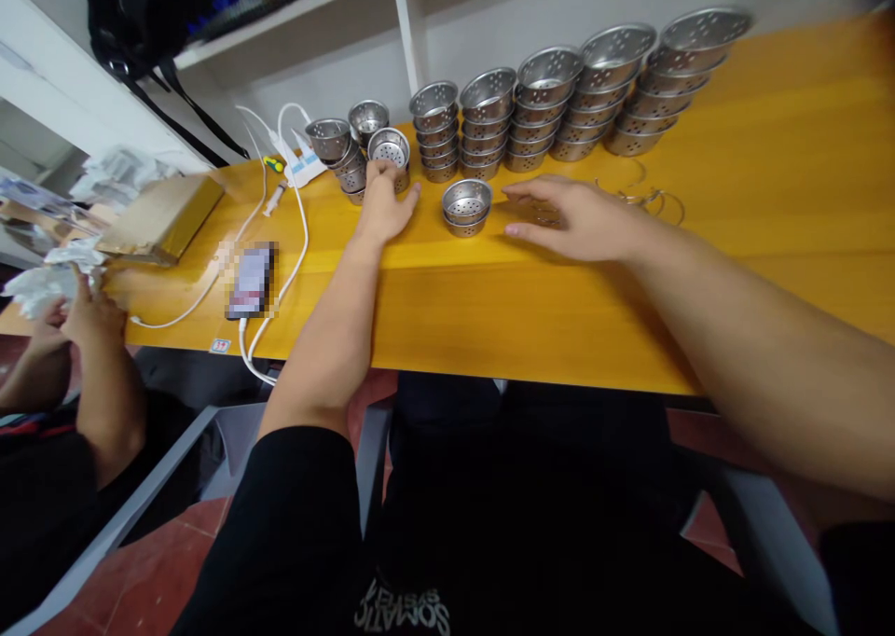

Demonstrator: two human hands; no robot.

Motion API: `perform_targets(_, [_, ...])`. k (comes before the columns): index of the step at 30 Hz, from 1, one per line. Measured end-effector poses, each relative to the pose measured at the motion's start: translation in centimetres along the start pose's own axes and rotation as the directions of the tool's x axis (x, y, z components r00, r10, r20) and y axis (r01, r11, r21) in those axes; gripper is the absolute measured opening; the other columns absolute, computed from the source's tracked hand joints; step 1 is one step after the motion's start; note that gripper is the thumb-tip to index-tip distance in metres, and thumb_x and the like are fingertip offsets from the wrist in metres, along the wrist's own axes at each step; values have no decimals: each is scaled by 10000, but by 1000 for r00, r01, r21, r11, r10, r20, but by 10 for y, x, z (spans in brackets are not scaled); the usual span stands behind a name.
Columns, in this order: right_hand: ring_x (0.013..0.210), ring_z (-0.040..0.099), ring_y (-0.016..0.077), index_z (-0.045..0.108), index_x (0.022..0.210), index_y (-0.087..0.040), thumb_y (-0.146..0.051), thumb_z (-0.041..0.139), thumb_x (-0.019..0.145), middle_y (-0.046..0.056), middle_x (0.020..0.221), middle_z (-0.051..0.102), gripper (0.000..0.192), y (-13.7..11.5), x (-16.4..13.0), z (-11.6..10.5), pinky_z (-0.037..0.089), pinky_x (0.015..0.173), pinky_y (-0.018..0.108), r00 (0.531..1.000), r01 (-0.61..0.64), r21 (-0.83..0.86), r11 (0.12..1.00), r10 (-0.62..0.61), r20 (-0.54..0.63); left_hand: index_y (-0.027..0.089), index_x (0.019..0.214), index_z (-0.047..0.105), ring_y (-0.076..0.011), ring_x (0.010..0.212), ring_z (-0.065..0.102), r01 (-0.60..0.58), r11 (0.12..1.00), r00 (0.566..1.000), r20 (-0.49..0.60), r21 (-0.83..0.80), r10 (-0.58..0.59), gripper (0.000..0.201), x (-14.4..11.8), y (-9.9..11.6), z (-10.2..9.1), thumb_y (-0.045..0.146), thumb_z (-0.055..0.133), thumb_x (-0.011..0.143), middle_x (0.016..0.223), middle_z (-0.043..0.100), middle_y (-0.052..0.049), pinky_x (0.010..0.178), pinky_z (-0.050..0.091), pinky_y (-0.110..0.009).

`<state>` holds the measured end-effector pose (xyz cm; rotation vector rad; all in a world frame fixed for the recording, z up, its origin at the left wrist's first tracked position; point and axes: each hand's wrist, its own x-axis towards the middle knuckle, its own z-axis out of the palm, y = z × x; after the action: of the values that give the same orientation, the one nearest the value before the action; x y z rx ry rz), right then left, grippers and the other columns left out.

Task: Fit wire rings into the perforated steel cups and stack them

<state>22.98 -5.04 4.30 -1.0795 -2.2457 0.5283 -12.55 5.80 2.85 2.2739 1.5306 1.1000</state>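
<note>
My left hand point(383, 205) reaches to a short stack of perforated metal cups point(389, 147) at the back left. Its fingers overlap the front of that stack, and the thumb is spread away to the right; whether the fingertips touch the metal I cannot tell. Between my hands stands a small nested stack of perforated cups point(467, 203), touched by neither. Just right of it my right hand point(559, 216) hovers open, thumb and fingers apart, holding nothing. Close beside the left-hand stack are another cup point(368, 118) and a leaning stack of cups point(330, 140).
Several taller cup stacks point(542, 104) line the back of the yellow table point(503, 319). Thin metal rings point(647, 200) lie behind my right wrist. Leftward are a cabled phone point(250, 282), a power strip point(305, 166), a cardboard box point(164, 218) and another person's hands point(90, 314).
</note>
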Motion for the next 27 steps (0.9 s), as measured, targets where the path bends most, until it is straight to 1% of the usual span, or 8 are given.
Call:
perform_targets(3, [1404,668,405,617,1580,-446,-732,649,1026,21,1588,665,624,-1,0,-1,494,1270,718,1000,5,12,1000,-5,2,161,1049,700,-319,1402,613,18,999,1000,12,49,-19,228,1,7,-2,359,768,958,1366,579,-186,1359,454,-509])
perform_targets(5, [1402,672,408,625,1579,-407,-731,651,1026,39,1583,671,641,0,0,-2,496,1266,723,1000,20,-4,1000,-21,-4,153,1101,717,-334,1430,600,26,998,1000,13,60,-27,270,1,9,-3,375,770,956,1391,580,-197,1376,434,-527])
perform_targets(12, [1364,700,416,654,1569,-352,-729,662,1017,78,1546,698,668,4,1,1,541,1221,695,999,41,-22,999,-42,-25,210,1225,717,-340,1474,581,-77,997,995,-68,-3,76,572,1,12,-7,713,721,952,1460,574,-177,1406,403,-552])
perform_targets(15, [1358,697,422,649,1576,-313,-751,649,1015,102,1544,697,712,-1,1,-1,531,1226,691,999,28,-26,999,-29,-35,274,1282,701,-307,1474,582,-140,990,977,-163,4,139,574,-3,28,-15,759,647,979,1481,578,-150,1403,424,-520])
perform_targets(18, [1375,681,395,563,1649,-375,-748,639,1024,63,1623,639,733,-10,0,-4,512,1262,650,995,34,27,999,-31,-94,343,1326,678,-283,1493,571,-227,974,953,-205,0,222,516,-13,58,-23,748,565,1026,1506,585,-118,1387,456,-503])
perform_targets(23, [1501,596,373,212,1797,-495,-734,653,1015,-21,1765,477,930,-28,-2,-9,497,1295,610,977,92,102,991,-71,-200,315,1353,677,-286,1441,637,-431,899,902,2,-75,432,491,-33,109,-17,685,508,1078,1480,588,-116,1295,543,-540])
perform_targets(25, [1547,547,386,286,1747,-578,-763,646,998,-66,1728,519,851,-32,-3,-10,454,1326,637,982,34,85,996,-17,-187,292,1335,687,-280,1412,661,-510,852,851,74,-119,519,447,-39,119,-6,623,499,1099,1442,597,-121,1247,583,-537])
perform_targets(27, [1546,535,400,482,1633,-598,-771,625,1001,-57,1647,601,671,-34,-2,-10,419,1337,674,984,-17,54,998,26,-178,288,1338,682,-281,1394,679,-555,818,810,126,-152,573,409,-42,124,4,575,503,1108,1427,601,-118,1222,601,-550])
